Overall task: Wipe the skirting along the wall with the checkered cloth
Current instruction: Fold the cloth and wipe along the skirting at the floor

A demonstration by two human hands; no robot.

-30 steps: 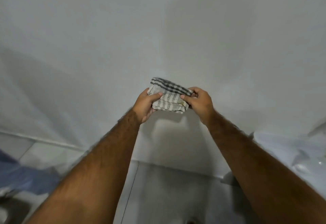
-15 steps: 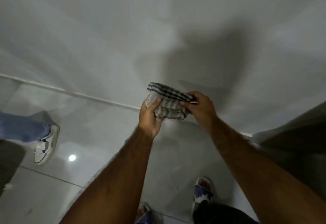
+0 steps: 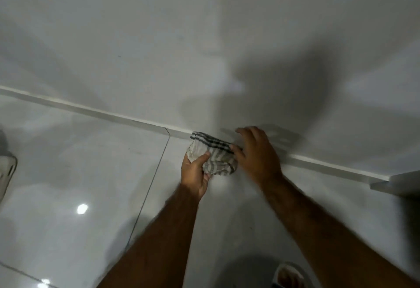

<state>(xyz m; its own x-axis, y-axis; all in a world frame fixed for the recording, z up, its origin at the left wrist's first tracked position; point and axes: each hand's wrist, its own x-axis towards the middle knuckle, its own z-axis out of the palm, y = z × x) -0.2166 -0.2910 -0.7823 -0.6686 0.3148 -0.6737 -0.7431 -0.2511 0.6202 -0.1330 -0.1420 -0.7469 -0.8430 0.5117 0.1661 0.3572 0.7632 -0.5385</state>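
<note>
The checkered cloth [image 3: 212, 157] sits bunched into a thick wad low down at the foot of the wall [image 3: 204, 38], its dark-striped far edge lying against the white skirting [image 3: 113, 117] that runs from far left to near right across the scene. The left hand [image 3: 195, 174] grips the cloth from the near side, its thumb pressed over the top of the wad and its fingers curled beneath, so the hand is closed around the fabric. The right hand [image 3: 256, 151] lies just to the right of the cloth, fingers spread and loose, with the thumb and the side of the palm touching the wad's right edge; its fingertips reach toward the wall above the skirting. The two hands are close together, with the cloth between them. Below them spreads a glossy tiled floor [image 3: 79, 174] with a dark grout line. A sandalled foot [image 3: 288, 276] shows at the near edge, and part of a shoe [image 3: 6, 172] at the far left
</note>
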